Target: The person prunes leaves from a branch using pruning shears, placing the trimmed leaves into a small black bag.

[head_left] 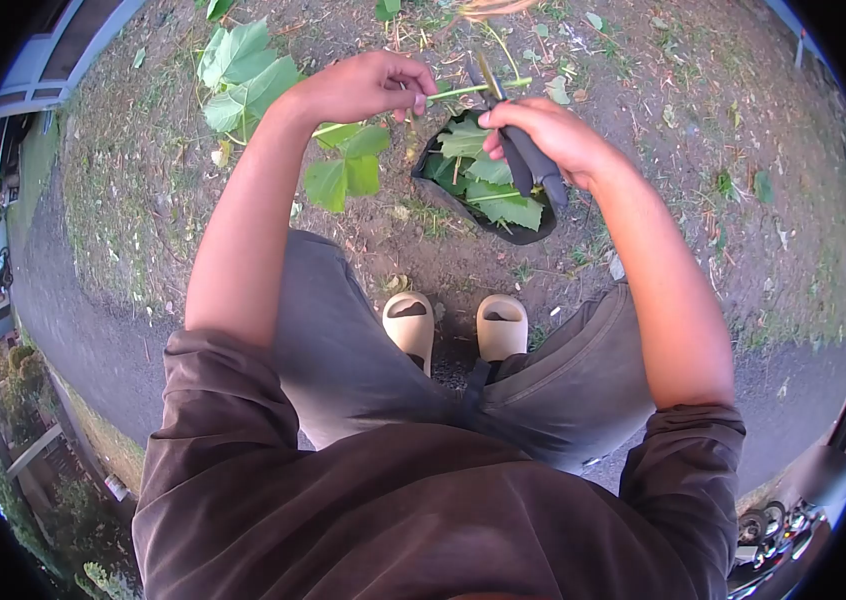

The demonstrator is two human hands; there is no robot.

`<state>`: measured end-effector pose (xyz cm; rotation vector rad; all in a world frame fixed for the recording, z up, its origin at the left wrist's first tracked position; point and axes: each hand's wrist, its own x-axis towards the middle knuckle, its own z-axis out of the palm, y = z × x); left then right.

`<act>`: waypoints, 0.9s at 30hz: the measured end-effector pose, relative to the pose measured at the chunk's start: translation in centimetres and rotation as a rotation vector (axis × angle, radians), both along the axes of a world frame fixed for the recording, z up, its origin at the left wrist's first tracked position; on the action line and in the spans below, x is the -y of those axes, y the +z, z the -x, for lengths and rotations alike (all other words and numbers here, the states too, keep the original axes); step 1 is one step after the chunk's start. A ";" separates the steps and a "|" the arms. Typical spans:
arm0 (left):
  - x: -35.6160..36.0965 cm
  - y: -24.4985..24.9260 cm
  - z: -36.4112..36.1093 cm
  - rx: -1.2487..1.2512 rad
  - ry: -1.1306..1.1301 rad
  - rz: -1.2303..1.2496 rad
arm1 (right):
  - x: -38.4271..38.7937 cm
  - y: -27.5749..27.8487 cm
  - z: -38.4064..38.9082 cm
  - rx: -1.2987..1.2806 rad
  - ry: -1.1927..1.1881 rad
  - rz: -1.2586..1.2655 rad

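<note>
A green stem (458,92) with broad leaves (253,75) is pinched in my left hand (373,85), and the leaves hang to the left of and below that hand. My right hand (548,135) is closed around dark-handled pruning shears (528,160). The shears' blades cross the stem to the right of my left fingers; whether they touch it is hard to tell. Below the shears stands a black bag (518,235) holding cut green leaves (503,203), partly hidden by my right hand and the handles.
Bare soil (643,220) with grass tufts and scattered leaves surrounds the bag. Two beige slides (501,325) are on my feet below it. Paving (93,290) runs at the left, and parked motorcycles (773,525) show at the lower right.
</note>
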<state>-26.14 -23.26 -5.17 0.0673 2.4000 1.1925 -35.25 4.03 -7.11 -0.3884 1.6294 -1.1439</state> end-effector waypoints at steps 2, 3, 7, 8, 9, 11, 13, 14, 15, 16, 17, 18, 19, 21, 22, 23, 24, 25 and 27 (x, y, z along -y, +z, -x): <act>0.1 -0.2 -0.2 0.034 0.013 0.025 | 0.2 0.0 0.0 0.014 -0.058 0.036; 0.3 -0.6 -0.2 -0.049 0.024 0.034 | 0.3 -0.1 0.2 0.019 -0.056 0.037; 0.1 -1.5 -1.6 -0.543 0.079 0.317 | 0.1 0.2 1.5 0.043 -0.142 0.094; 0.3 -1.5 -1.6 -0.548 0.076 0.321 | -0.1 0.3 1.9 0.043 -0.172 0.114; 0.6 -1.5 -1.7 -0.600 0.167 0.489 | -0.4 0.3 2.3 0.044 -0.204 0.134; 1.0 -0.8 -1.8 -0.651 0.250 0.654 | -0.5 0.1 3.2 0.033 -0.206 0.143; 1.7 -0.1 -1.7 -0.361 0.173 0.478 | -0.7 0.3 3.7 0.022 -0.214 0.169; 2.1 -1.1 -1.6 -0.361 0.167 0.475 | -0.7 0.5 3.8 0.022 -0.220 0.167; 2.6 -2.9 -1.7 -0.328 0.144 0.418 | -0.7 0.8 3.8 0.017 -0.213 0.157; 2.9 -4.2 -2.0 -0.291 0.125 0.362 | -0.6 1.1 3.8 0.015 -0.201 0.147; 2.5 -2.7 -1.9 -0.282 0.130 0.360 | -0.7 1.5 3.8 0.022 -0.196 0.142; 2.7 -0.8 -1.5 -0.043 0.113 0.256 | -1.1 1.9 4.1 -0.144 -0.032 0.063; 2.6 0.3 -1.4 0.192 0.094 0.148 | -1.6 2.0 4.4 -0.312 0.133 -0.014; 3.3 0.8 -1.8 0.161 0.128 0.178 | -2.3 1.8 4.7 -0.464 0.369 -0.076; 3.1 2.3 -1.8 0.224 0.112 0.210 | -2.8 2.6 3.9 -0.529 0.537 -0.216; 3.2 3.2 -1.8 0.285 0.097 0.242 | -3.2 3.8 3.2 -0.594 0.707 -0.359; 3.4 2.9 -2.1 0.227 0.070 0.196 | -2.4 6.1 2.5 -0.487 0.863 -0.440; 3.6 2.5 -2.1 0.231 0.076 0.195 | -2.2 6.8 1.6 -0.485 0.870 -0.439; 4.2 1.6 -1.6 0.231 0.012 0.216 | -2.0 7.4 -0.1 -0.528 0.963 -0.474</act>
